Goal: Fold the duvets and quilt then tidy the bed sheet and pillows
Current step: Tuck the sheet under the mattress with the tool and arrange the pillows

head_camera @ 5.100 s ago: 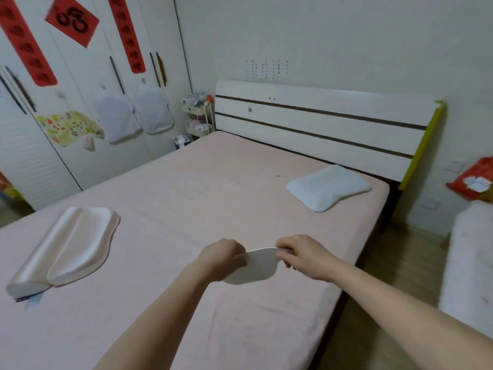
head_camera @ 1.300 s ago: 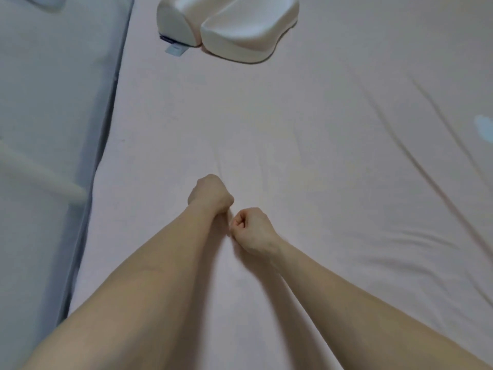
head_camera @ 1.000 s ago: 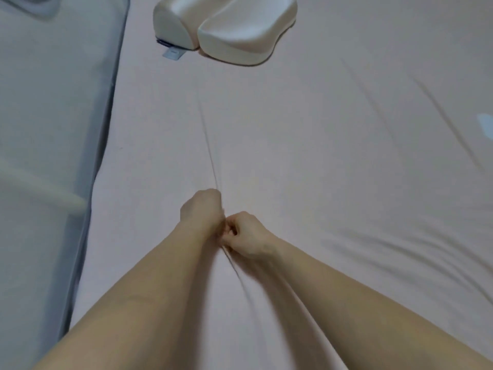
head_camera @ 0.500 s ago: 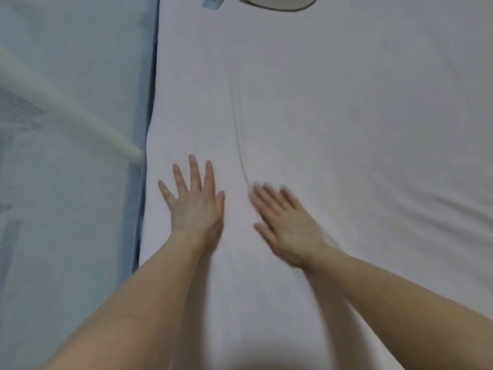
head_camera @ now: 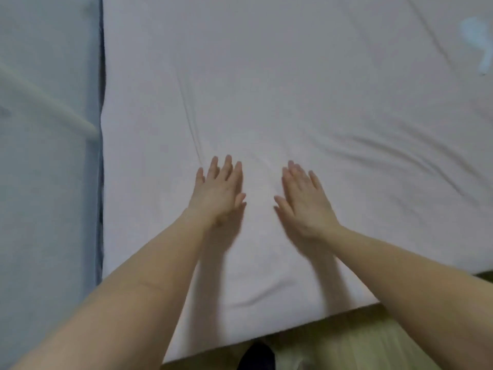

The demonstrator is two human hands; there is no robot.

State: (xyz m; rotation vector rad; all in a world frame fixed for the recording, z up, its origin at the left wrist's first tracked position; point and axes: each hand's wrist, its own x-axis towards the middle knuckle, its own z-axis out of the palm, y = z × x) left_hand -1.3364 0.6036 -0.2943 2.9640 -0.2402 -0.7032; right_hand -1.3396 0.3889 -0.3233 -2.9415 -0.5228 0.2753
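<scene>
No legible text, label, brand, number or sign in the head view.
</scene>
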